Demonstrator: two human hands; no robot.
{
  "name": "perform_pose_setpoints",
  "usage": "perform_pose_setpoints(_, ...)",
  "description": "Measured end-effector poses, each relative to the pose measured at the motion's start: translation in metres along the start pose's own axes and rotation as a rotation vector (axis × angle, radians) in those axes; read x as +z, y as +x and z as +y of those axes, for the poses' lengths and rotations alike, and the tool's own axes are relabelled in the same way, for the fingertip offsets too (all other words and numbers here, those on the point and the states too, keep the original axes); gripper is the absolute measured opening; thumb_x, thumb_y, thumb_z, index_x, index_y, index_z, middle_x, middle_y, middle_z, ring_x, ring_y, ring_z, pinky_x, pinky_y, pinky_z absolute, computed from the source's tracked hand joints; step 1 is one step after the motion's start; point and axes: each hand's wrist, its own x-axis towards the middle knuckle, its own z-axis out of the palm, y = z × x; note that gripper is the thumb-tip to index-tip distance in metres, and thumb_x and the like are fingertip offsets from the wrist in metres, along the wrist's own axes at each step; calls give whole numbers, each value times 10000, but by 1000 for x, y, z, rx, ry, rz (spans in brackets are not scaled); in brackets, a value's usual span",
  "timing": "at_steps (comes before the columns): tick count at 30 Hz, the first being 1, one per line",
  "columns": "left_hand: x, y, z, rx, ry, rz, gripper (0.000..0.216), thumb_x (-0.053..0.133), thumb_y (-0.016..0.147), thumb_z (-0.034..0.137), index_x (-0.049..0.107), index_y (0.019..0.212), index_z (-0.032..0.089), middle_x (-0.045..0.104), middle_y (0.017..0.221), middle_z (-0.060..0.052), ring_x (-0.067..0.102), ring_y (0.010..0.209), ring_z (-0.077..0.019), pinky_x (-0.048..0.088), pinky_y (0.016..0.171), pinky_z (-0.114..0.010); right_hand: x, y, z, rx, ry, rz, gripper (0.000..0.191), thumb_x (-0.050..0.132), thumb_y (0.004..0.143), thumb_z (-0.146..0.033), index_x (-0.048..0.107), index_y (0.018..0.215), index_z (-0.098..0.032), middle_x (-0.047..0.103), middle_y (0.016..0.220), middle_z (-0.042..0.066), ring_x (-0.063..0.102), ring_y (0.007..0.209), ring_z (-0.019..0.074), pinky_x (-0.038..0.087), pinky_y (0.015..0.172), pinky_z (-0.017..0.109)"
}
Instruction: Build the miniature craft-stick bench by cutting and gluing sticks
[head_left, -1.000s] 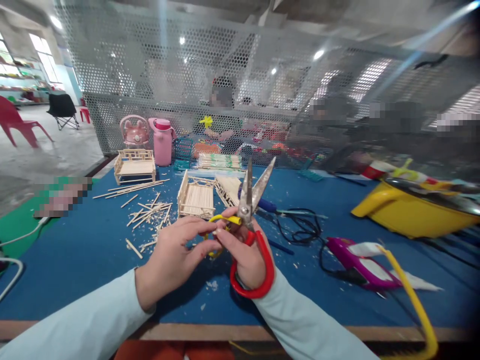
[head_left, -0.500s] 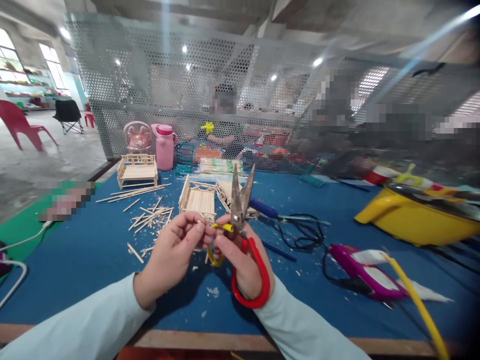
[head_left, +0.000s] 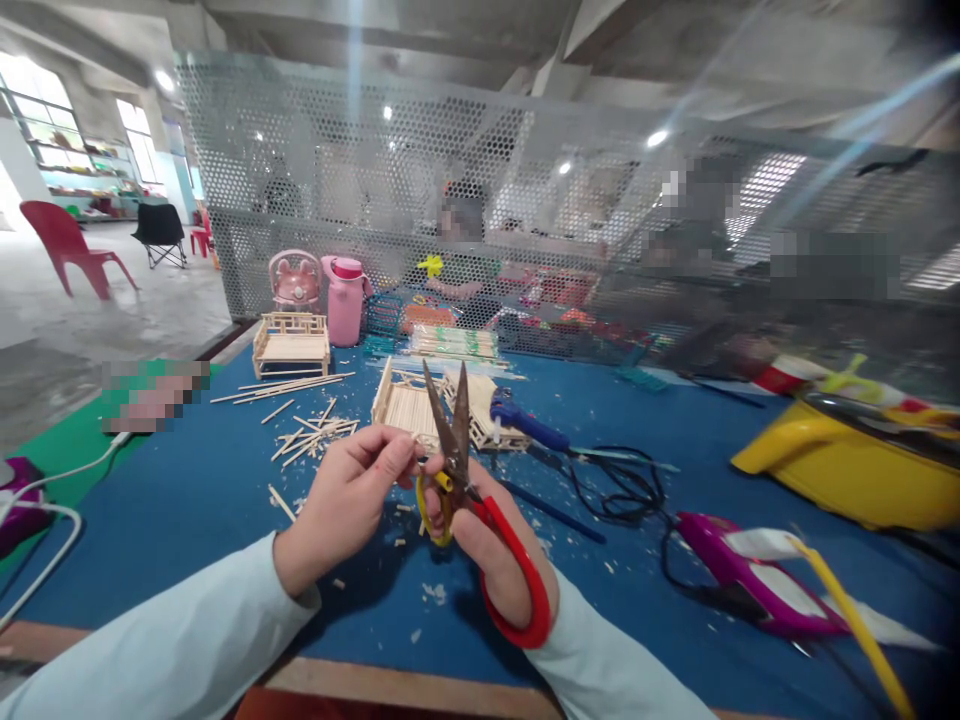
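My right hand (head_left: 499, 550) is wrapped round a pair of red-handled scissors (head_left: 456, 445), blades parted and pointing up and away. A yellow loop (head_left: 424, 510) shows at the fingers of that hand; I cannot tell what it belongs to. My left hand (head_left: 352, 500) is closed in a pinch just left of the blades. Whatever lies between its fingertips is too small to name. Behind the hands stand a small bed-like frame of wooden sticks (head_left: 405, 405) and a second stick piece (head_left: 487, 405), partly hidden by the scissors.
Loose sticks (head_left: 315, 435) and scraps litter the blue tabletop (head_left: 225, 520). A finished-looking stick bench (head_left: 292, 345) and pink bottle (head_left: 346, 305) stand at back left. To the right lie a blue glue gun (head_left: 532, 425), its black cord, a purple tool (head_left: 757, 570) and a yellow container (head_left: 847, 460).
My left hand has drawn slightly apart from my right. The scissors have tilted left and their blades now stand closer to my left fingertips. The whole view has shifted a little.
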Motion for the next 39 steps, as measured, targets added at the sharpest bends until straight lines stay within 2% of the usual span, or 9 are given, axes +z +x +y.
perform_pose_setpoints(5, -2, -3, 0, 165, 218, 36, 211, 540, 852, 331, 620, 759, 159, 632, 676, 1, 555, 623, -95, 442, 611, -201, 1, 0, -1, -18, -117, -106, 542, 531, 784, -598, 487, 1151, -202, 468, 851, 26, 422, 718, 138, 401, 640, 270)
perform_pose_setpoints(8, -4, -4, 0, 318, 442, 65, 182, 526, 861, 275, 619, 752, 163, 635, 685, -4, 552, 631, -98, 427, 612, -203, 2, -1, -1, -32, -163, -101, 595, 512, 776, -629, 493, 1177, -190, 462, 825, 22, 405, 687, 138, 397, 632, 280)
perform_pose_setpoints(11, -5, -4, 1, 384, 569, 45, 191, 496, 874, 247, 610, 742, 170, 636, 679, -5, 551, 618, -100, 418, 598, -205, 3, -1, -1, -40, -187, -84, 615, 511, 770, -637, 496, 1189, -187, 463, 813, 19, 400, 670, 137, 399, 634, 286)
perform_pose_setpoints(20, -7, -3, 3, 439, 703, 20, 184, 483, 874, 233, 597, 741, 177, 632, 680, -8, 561, 626, -110, 414, 595, -209, 4, 0, -4, -59, -278, -74, 673, 462, 768, -684, 489, 1211, -177, 473, 813, 31, 410, 686, 161, 391, 653, 300)
perform_pose_setpoints(24, -7, -3, 4, 453, 717, 11, 185, 485, 872, 221, 597, 733, 173, 632, 679, -10, 564, 630, -110, 411, 601, -205, 4, 2, -4, -62, -286, -78, 665, 418, 785, -693, 507, 1193, -175, 461, 758, 22, 388, 641, 150, 361, 579, 279)
perform_pose_setpoints(30, -7, -2, 4, 497, 732, 2, 193, 484, 877, 212, 603, 735, 160, 639, 692, -19, 560, 646, -101, 413, 627, -192, 6, -2, 0, 50, -197, 6, 504, 420, 821, -647, 558, 937, -176, 376, 579, -31, 305, 481, 97, 256, 440, 239)
perform_pose_setpoints(34, -6, -3, 3, 423, 661, 22, 212, 473, 887, 254, 610, 749, 169, 636, 701, -18, 548, 639, -111, 415, 623, -214, 7, -4, 4, 149, -60, 43, 489, 391, 834, -649, 512, 891, -178, 304, 516, -70, 221, 410, 67, 172, 390, 223)
perform_pose_setpoints(37, -5, -4, 4, 366, 572, -3, 285, 420, 912, 279, 595, 715, 171, 605, 657, -7, 527, 607, -107, 400, 591, -214, 5, -2, 4, 81, -44, 15, 539, 405, 811, -673, 516, 990, -176, 388, 611, -37, 308, 480, 84, 273, 433, 231)
perform_pose_setpoints(39, -5, -4, 5, 354, 532, -31, 310, 398, 922, 289, 591, 710, 171, 602, 654, -7, 522, 602, -106, 394, 582, -214, 3, 0, 2, 13, -96, -11, 558, 410, 807, -674, 527, 1048, -184, 453, 714, 7, 390, 589, 120, 365, 529, 263)
